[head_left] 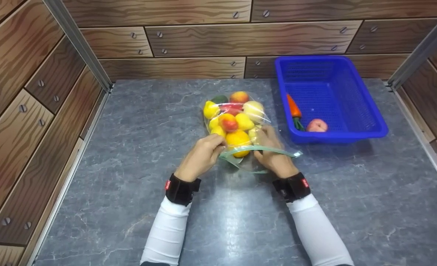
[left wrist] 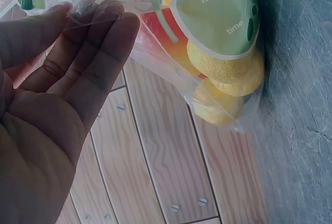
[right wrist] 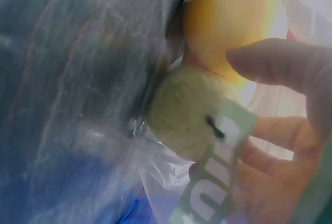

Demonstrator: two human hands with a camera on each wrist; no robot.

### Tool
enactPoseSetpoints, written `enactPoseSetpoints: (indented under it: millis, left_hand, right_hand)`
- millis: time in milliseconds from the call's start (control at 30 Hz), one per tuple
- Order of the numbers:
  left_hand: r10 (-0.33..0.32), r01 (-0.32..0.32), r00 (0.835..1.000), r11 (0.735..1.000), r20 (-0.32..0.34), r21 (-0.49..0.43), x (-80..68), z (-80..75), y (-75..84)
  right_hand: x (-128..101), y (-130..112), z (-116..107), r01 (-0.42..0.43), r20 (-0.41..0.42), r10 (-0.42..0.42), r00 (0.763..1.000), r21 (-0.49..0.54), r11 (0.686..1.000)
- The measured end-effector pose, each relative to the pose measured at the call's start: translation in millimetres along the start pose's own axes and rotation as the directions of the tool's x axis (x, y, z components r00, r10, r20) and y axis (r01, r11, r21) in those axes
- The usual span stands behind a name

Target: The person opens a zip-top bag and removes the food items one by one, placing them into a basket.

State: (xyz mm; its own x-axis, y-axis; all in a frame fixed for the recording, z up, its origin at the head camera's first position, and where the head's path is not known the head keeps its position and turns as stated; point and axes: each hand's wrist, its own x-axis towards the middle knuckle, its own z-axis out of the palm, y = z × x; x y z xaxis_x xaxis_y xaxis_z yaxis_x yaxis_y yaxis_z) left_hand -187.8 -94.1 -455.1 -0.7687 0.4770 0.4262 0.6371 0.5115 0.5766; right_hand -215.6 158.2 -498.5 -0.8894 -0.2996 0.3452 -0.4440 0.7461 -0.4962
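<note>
A clear zip bag (head_left: 248,169) with a green seal strip lies on the table, filled with toy fruit. Inside it are an orange (head_left: 237,139), a red-yellow fruit (head_left: 227,122), a yellow pear (head_left: 244,121), a pale round fruit (head_left: 253,111) and several others. My left hand (head_left: 202,155) pinches the bag's edge at the left end of its mouth, thumb against fingertips (left wrist: 124,27). My right hand (head_left: 275,155) reaches through the mouth into the bag. Its fingers are beside a pale yellow-green fruit (right wrist: 184,112), and its thumb extends apart from them, over the orange.
A blue plastic basket (head_left: 366,92) stands at the back right, close to the bag. In it lie a toy carrot (head_left: 293,106) and a pinkish peach (head_left: 317,125). Wood-patterned panels (head_left: 189,40) border the grey marbled table (head_left: 129,166) at the back and sides.
</note>
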Motion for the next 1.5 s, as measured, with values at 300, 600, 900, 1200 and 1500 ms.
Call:
enactPoseSetpoints:
  millis: [300,600,900,1200,1500]
  left_hand:
    - [-0.002,0.002,1.0,1.0,0.003,-0.005,0.4,0.2,0.2]
    - [-0.005,0.005,1.0,1.0,0.009,-0.008,-0.6,0.9,0.6]
    - [0.006,-0.006,1.0,1.0,0.011,-0.001,-1.2,1.6,-0.6]
    - [0.007,-0.007,1.0,1.0,0.001,0.006,0.1,0.7,-0.2]
    - [0.003,-0.003,1.0,1.0,0.0,0.002,-0.1,1.5,-0.9]
  right_hand:
    - [1.4,1.4,-0.8,-0.01,0.048,0.011,0.999,-0.023,1.0]
    - [0.4,2.9,-1.1,-0.031,0.1,0.035,0.994,-0.038,0.999]
    - [-5.4,-4.2,-6.6,0.01,0.043,-0.007,0.999,-0.057,0.998]
    - [-12.8,-22.8,-23.8,0.036,0.037,-0.032,0.999,-0.086,0.996]
    - [-16.3,-34.5,-33.8,0.051,0.053,-0.047,0.998,-0.071,0.996]
